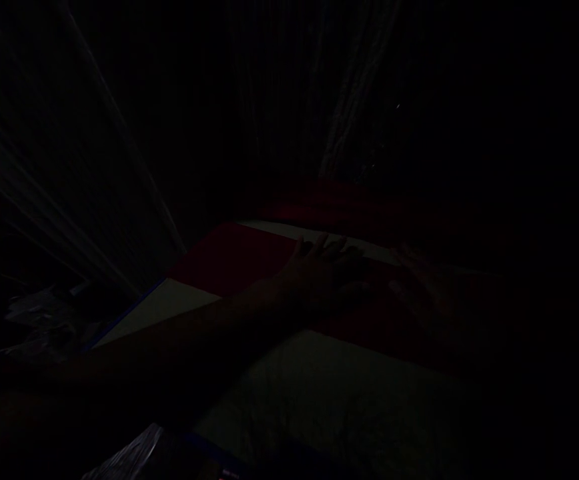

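The picture is very dark. My left hand (317, 277) reaches in from the lower left and lies with its fingers spread on a wide, flat cloth-like surface (269, 380) with red and pale bands and a blue edge. Just to its right, my right hand (422, 287) shows only faintly over the same surface. Its fingers look stretched out, and nothing can be made out in them. Shadow hides the right forearm.
Crumpled, shiny plastic-like material (44, 323) lies at the left. A similar pale, wrinkled piece (132, 457) shows at the bottom. Dim hanging folds (349, 100) stand behind, and long pale edges (119, 120) run down the left. The right side is lost in darkness.
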{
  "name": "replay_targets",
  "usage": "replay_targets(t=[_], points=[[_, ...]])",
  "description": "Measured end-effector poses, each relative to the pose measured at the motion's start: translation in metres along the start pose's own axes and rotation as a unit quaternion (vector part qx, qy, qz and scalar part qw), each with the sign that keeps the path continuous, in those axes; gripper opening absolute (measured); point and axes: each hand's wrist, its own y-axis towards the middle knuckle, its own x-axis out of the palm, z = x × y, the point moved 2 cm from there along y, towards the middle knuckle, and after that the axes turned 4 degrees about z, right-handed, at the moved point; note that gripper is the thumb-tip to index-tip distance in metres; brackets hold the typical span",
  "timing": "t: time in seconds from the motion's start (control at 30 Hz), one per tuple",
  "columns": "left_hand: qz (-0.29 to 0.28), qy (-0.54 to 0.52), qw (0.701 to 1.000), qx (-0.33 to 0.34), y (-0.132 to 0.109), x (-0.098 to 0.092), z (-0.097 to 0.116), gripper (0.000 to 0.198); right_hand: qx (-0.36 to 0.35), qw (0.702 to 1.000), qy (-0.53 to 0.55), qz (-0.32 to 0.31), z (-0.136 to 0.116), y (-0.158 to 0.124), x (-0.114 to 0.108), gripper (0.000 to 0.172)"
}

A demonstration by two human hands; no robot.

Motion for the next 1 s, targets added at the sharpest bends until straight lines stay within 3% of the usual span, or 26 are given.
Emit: replay_targets(t=[0.1,0.23,0.37,0.5,0.63,0.77,0.9,1.0], points=[[-0.001,-0.002,1.000,0.014,-0.0004,0.0006,-0.0007,0.079,-0.004,0.999,-0.001,-0.049,0.0002,-0.0003,0.0044,0.068],[0.020,-0.013,1.000,0.003,-0.0008,0.0001,-0.0022,0.078,-0.006,1.000,0.006,0.006,-0.0026,-0.0002,0.0019,0.066],[0.001,-0.001,1.000,0.022,-0.0016,0.0005,-0.0009,0.076,-0.002,0.999,-0.006,-0.053,-0.0031,-0.0009,0.0017,0.068],[0.009,-0.001,1.000,0.012,-0.0018,-0.0003,-0.0003,0.079,0.015,1.000,0.005,-0.005,-0.0019,0.0005,-0.0019,0.068],[0.004,0.005,1.000,0.023,-0.0008,0.0007,-0.0009,0.079,0.008,0.998,0.009,-0.055,-0.0017,0.0005,0.0008,0.068],[0.019,-0.008,1.000,0.019,-0.0002,0.0016,-0.0039,0.080,0.008,1.000,0.017,-0.016,-0.0055,-0.0003,-0.0031,0.069],[0.015,0.005,0.999,0.031,-0.0001,0.0035,-0.0047,0.077,0.014,0.998,0.017,-0.057,-0.0088,-0.0011,-0.0028,0.068],[0.039,0.000,0.999,0.016,0.0005,0.0033,-0.0047,0.080,0.002,0.999,0.034,-0.005,-0.0067,-0.0005,-0.0030,0.065]])
